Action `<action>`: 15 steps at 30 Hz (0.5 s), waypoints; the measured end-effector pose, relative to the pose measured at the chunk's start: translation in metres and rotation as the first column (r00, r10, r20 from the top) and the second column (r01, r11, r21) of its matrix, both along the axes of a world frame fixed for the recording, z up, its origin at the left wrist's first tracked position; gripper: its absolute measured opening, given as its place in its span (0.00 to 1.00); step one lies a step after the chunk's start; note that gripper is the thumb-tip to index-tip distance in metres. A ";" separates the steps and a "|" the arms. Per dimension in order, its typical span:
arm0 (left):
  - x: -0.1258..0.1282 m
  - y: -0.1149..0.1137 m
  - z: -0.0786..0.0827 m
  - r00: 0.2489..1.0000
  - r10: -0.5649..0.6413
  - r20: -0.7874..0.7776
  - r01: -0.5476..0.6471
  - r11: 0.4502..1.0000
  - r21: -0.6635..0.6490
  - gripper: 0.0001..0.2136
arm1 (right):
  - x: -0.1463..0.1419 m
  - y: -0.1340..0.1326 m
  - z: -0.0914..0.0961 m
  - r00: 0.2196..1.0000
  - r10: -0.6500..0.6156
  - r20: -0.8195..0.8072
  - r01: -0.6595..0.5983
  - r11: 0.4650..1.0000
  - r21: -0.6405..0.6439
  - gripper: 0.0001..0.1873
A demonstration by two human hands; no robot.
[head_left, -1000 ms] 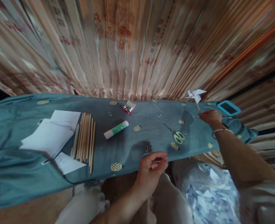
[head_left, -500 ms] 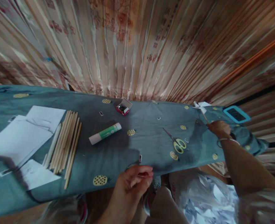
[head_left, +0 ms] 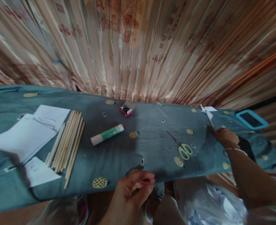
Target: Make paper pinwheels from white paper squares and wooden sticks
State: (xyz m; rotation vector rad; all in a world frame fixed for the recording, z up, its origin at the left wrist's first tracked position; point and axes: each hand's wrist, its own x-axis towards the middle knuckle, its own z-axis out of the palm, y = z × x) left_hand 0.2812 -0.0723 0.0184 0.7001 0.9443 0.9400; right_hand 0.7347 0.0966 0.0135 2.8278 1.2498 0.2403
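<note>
White paper pinwheel on a thin wooden stick was seen at the far right of the teal patterned cloth, stick pinched in the right hand. Left hand was curled at the near edge, fingertips pressed together; anything held could not be told. Yellow-handled scissors lay between.

Pleated pinkish curtain behind teal-clothed table.

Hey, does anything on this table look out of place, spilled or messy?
Nothing is spilled or damaged. The small red box sits open near the far edge of the blue cloth, and the glue stick lies on its side. The right hand holds a paper pinwheel by its stick.
</note>
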 end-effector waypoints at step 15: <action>-0.011 0.005 0.033 0.994 0.023 0.106 -0.026 0.999 0.023 0.08 | -0.217 -0.049 0.021 0.755 0.601 -0.264 -0.506 0.789 0.349 0.16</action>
